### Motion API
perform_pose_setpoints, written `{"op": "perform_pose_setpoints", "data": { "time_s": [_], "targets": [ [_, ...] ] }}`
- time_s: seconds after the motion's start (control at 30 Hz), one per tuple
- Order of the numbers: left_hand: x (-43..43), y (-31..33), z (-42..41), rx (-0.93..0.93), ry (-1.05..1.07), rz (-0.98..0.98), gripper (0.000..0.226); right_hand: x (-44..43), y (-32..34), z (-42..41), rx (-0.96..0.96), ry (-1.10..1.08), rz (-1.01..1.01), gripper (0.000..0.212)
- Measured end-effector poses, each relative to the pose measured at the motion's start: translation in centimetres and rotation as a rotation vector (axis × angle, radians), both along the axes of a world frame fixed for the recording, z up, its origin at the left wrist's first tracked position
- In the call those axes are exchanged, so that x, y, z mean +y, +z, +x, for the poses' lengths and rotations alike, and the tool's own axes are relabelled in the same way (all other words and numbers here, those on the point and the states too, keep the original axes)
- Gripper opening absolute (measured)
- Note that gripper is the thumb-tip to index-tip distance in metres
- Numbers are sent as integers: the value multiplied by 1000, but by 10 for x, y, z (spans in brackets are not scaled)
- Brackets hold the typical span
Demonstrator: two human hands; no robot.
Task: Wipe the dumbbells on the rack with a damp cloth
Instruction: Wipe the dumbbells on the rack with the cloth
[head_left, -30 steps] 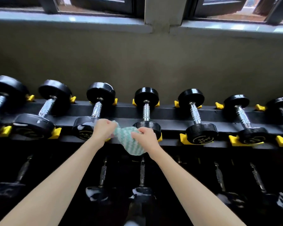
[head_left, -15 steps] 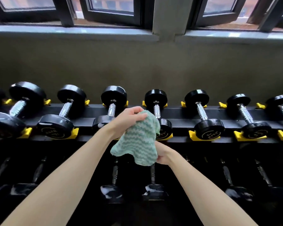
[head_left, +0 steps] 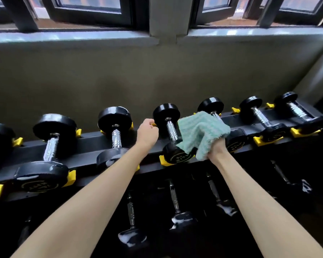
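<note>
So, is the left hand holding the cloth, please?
No, the right hand grips the cloth; the left hand is apart from it.

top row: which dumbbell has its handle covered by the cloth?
The third dumbbell from the right: the cloth held in the right hand covers most of its handle. Every other top-row handle shows bare chrome.

L hand (head_left: 147,132) & R hand (head_left: 217,148) bare, forearms (head_left: 93,192) bare to frame edge.
</note>
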State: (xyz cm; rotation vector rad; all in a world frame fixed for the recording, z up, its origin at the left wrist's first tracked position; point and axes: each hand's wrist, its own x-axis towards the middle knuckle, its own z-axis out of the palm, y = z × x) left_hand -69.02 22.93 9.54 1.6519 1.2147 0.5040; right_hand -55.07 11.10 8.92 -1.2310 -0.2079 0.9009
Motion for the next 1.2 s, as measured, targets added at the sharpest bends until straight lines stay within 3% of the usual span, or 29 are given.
{"op": "perform_pose_setpoints", "data": {
  "time_s": [0.07,0.13,0.3,0.37,0.43,0.5,0.57,0.63,0.73,0.87,1.03,1.2],
  "targets": [
    [4,-9,0,25,-2,-16,37,13,-19,12,-415,44,-342,23],
    [9,-20,-1,60,23,-38,38,29,-44,10,-667,250,-504,25],
    [21,-37,-5,146,31,-87,36,62,-83,-5,-1040,531,-623,5],
    [24,-41,-4,161,46,-100,34,66,-82,-5,-1286,655,-630,31],
    [26,-45,-1,158,60,-113,31,66,-76,-5,-1305,715,-503,45],
    [27,-45,3,147,73,-120,29,64,-74,-6,-1216,733,-499,33],
    [25,-42,7,117,86,-120,28,61,-72,-7,-890,591,-433,12],
    [24,-38,9,84,100,-109,27,62,-77,-6,-610,488,-378,26],
    [28,-25,3,36,106,-77,26,59,-70,-14,-409,402,-327,28],
    [46,-9,-32,-4,208,-4,32,60,-63,-36,20,320,-167,34],
    [81,-25,-111,117,342,27,39,72,-88,-75,242,243,-143,30],
    [89,-55,-159,405,30,-97,53,80,-125,-110,370,39,-282,27]
  ]
}}
